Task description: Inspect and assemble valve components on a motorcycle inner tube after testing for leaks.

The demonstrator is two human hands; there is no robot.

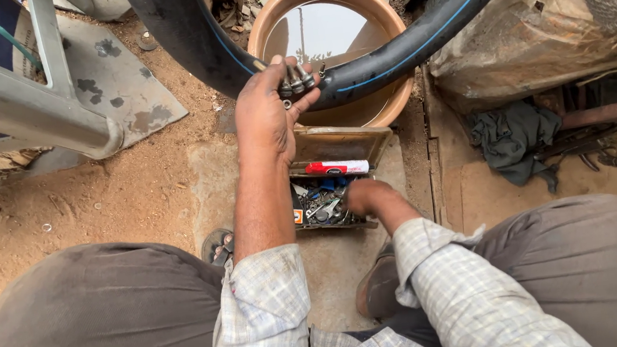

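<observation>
Holding black inner tube (416,38) at valve stem (295,78): left hand (266,110), grip closed on stem, fingers pinched round it. Tube arcs over brown basin (384,15) filled with water. Right hand (362,195) down in open metal toolbox (336,147) on ground, among small metal parts; grip state cannot tell, fingers hidden. Red-and-white tube (336,167) lies along box edge. Dark rag (512,139) and pliers (612,152) on ground, well apart to right.

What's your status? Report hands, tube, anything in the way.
Left hand gripping black inner tube over water basin. Right hand down in open toolbox, grip hidden. Nothing blocking.
</observation>
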